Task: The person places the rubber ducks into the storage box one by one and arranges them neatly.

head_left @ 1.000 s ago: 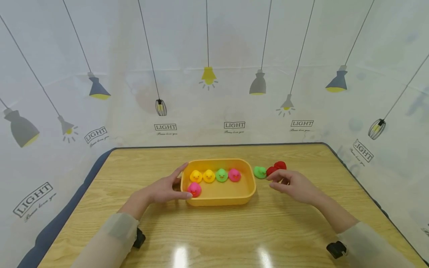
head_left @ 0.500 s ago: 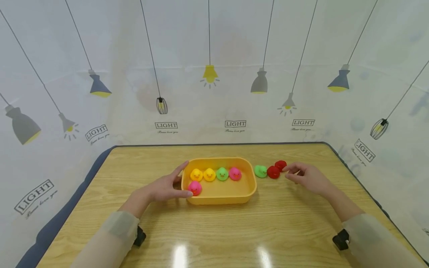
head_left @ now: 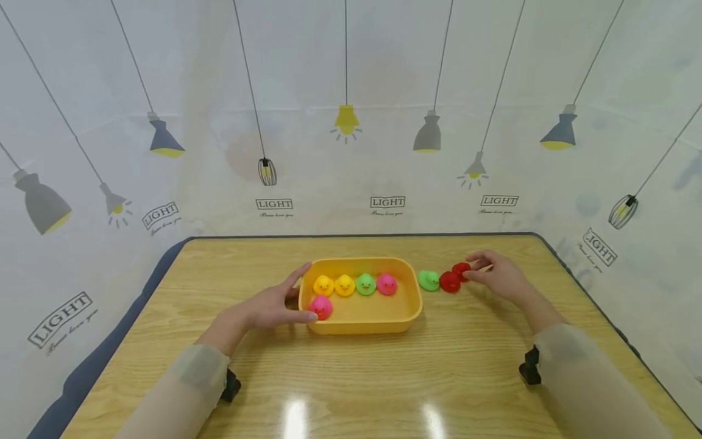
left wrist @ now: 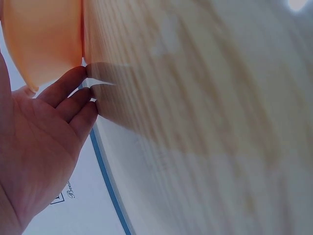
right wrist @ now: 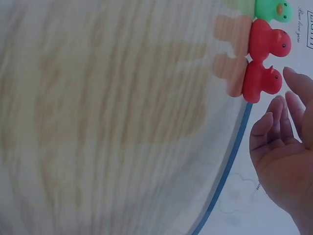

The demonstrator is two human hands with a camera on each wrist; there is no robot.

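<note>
Just beside the right hand (head_left: 501,277), fingers parted, a red duck (right wrist: 254,83) is noted; the tray (head_left: 364,327) is gripped by the left hand (head_left: 267,308).

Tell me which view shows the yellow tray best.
The head view: the yellow tray shows almost whole, the left hand covering little. The left wrist view has only a cropped part; the right wrist view, none.

"What's being worn?"
"Long pale-beige sleeves: the left sleeve (head_left: 159,405) and right sleeve (head_left: 600,396), each greyer toward its cuff (head_left: 202,364)."
"And the hands?"
"Left hand (head_left: 269,310) and right hand (head_left: 504,278) are bare."
"Anything dark?"
"A small, blocky black device (head_left: 231,386) beside each cuff."
</note>
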